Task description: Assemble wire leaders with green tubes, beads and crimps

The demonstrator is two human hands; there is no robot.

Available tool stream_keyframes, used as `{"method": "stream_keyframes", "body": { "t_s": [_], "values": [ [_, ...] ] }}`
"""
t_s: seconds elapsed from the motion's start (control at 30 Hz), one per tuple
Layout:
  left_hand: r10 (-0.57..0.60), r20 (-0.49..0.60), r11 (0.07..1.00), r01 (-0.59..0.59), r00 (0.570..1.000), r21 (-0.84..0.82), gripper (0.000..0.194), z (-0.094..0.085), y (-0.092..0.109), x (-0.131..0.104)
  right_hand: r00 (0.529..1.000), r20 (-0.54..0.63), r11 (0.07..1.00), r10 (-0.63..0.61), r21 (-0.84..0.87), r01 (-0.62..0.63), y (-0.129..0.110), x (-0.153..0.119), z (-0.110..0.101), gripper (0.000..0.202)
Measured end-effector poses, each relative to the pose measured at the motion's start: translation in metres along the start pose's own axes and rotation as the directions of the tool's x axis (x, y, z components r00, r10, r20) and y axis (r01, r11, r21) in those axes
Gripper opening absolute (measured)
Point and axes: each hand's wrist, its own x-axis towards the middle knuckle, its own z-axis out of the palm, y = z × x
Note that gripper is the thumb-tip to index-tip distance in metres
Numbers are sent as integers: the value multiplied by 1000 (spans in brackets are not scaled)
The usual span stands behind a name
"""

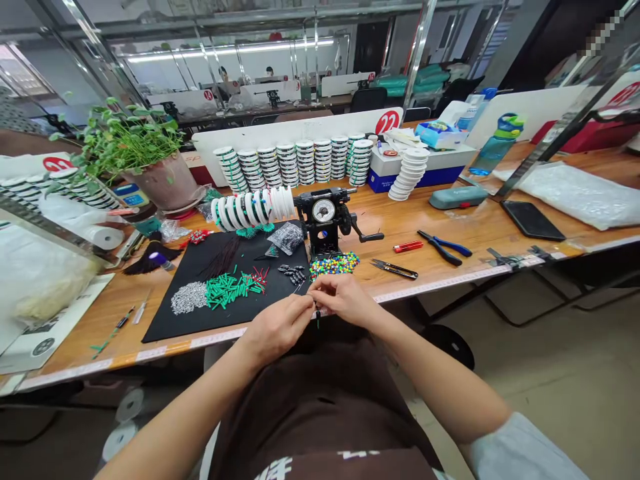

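Observation:
My left hand [281, 325] and my right hand [344, 297] meet at the table's front edge, fingertips pinched close together. Between them is a small dark piece [318, 313] with a green end hanging down; its upper part is hidden by the fingers. Just beyond my hands lie multicoloured beads [334, 265] and several black weights [294, 275]. On the black mat [170, 327] are green tubes [227, 291], silver pieces [188, 298] and red pieces [259, 280].
Behind the beads stands a hand-cranked winder [325, 223] carrying white spools [253, 208]. Snips [395, 269], blue-handled pliers [444, 247] and a red box [408, 247] lie to the right. Stacked spools [305, 162] line the back; a potted plant [167, 181] is at left.

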Motion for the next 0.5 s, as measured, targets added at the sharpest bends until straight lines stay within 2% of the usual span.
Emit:
{"method": "stream_keyframes", "body": {
  "t_s": [0.07,0.1,0.17,0.2,0.27,0.33,0.4,0.43,0.5],
  "values": [
    [35,24,999,-34,999,-25,20,-2,-4,5,997,73,999,13,33,-15,2,11,-3,14],
    [-9,19,997,11,1000,-79,19,-2,-4,7,997,81,999,10,38,-13,2,13,-3,15],
    [-229,-4,945,222,973,-242,15,1,-1,9,1000,-6,999,-1,50,1,0,7,-1,14],
    [-375,6,871,355,927,-341,13,3,2,9,995,-100,999,-11,51,16,-2,0,2,14],
    [-619,101,624,566,779,-539,10,7,8,7,951,-308,998,-29,36,42,-6,-19,8,13],
    [-717,260,329,642,647,-693,13,11,14,4,913,-407,999,-38,0,41,-9,-41,14,15],
    [-730,372,99,627,573,-772,19,14,19,1,919,-392,999,-36,-34,24,-11,-60,20,14],
    [-737,398,28,613,547,-790,20,15,21,0,929,-369,999,-32,-44,17,-11,-66,23,10],
    [-758,408,-36,591,509,-806,19,17,25,-1,943,-331,998,-30,-57,12,-11,-74,28,4]
  ]
}}
